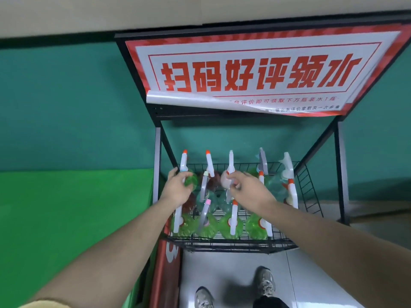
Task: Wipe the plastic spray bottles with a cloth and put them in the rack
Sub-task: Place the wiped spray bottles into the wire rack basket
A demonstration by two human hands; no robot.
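Left hand: fingers curled around a green spray bottle at the back left corner of the wire rack, thumb side toward the rack's left post. The bottle stands upright inside the rack, its white trigger head with an orange tip rising above the fingers.

Right hand: fingers bent and pinching at the neck of a pale pinkish spray bottle in the back row, near the middle. This bottle also stands in the rack. Whether the hand has a cloth in it cannot be told; blur hides the fingertips.

Between the two held bottles, a brownish bottle stands in the back row. Further bottles fill the back right corner, clear and greenish. Along the rack's front edge stands a row of four green bottles, white trigger heads pointing toward the person.

Above the rack, on the same black frame, hangs a red and white sign with large red characters; its lower left corner curls up. Below the rack's front edge, two sneakers on a pale tiled floor. Green wall behind and to the left.
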